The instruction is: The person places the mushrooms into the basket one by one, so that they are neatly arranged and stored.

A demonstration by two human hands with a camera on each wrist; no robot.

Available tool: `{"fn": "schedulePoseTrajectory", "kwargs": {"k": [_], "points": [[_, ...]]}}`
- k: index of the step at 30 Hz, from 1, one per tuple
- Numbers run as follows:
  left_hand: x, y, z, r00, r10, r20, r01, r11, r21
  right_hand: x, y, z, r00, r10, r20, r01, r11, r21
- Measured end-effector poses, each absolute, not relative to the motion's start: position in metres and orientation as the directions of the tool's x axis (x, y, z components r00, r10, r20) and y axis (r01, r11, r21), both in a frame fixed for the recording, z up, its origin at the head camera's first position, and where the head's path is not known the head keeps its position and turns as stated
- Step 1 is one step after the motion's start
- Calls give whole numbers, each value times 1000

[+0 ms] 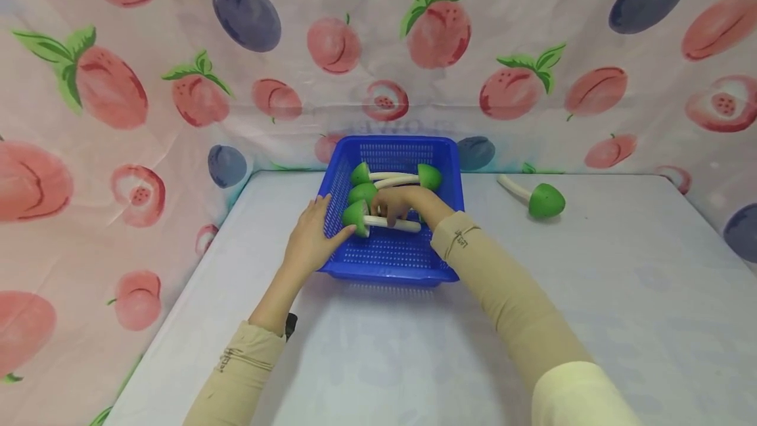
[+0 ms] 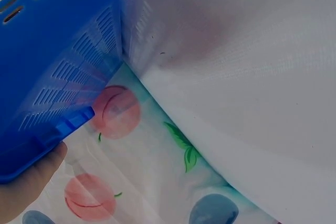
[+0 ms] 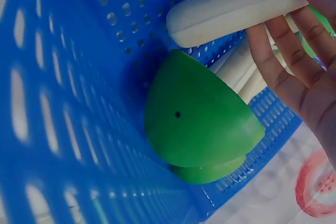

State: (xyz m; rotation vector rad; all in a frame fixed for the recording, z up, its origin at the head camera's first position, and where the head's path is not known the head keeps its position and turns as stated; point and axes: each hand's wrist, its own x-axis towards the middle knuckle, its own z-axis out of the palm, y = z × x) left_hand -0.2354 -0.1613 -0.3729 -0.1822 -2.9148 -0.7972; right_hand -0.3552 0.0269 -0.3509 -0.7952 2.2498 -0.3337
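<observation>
A blue plastic basket [image 1: 387,274] stands on the white table, with several toy mushrooms lying in it, green-capped and white-stemmed. My left hand [image 1: 310,235] grips the basket's left rim, thumb over the inner side and fingers along the outside. Inside the basket, my right hand [image 1: 393,205] pinches the white stem of the nearest mushroom [image 1: 355,217], whose cap points left. The right wrist view shows thumb and fingertips on that stem [image 3: 231,11]. Just below it there is another mushroom's green cap [image 3: 202,114] against the basket wall. My right hand partly hides the mushrooms behind it.
One more green-capped mushroom [image 1: 545,201] lies on the table to the right of the basket, stem toward the back left. A fruit-printed cloth [image 1: 390,38] hangs behind the white tabletop [image 1: 621,294] and along its left side.
</observation>
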Motion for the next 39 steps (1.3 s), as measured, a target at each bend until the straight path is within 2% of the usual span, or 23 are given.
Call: {"fn": "schedulePoseTrajectory", "kwargs": {"k": [6, 15, 33, 39], "points": [[-235, -162, -373, -984, 85, 154, 151, 857, 493, -353, 23, -353, -567, -621, -541, -441, 784, -438], [-235, -160, -374, -986, 85, 147, 148, 854, 499, -348, 21, -357, -595, -574, -562, -451, 818, -357], [-234, -159, -371, -988, 85, 126, 135, 866, 482, -346, 14, -354, -621, -625, -473, -530, 779, -334], [-235, -159, -372, -989, 88, 117, 134, 869, 476, -344, 12, -345, -603, -640, -476, -568, 764, -306]]}}
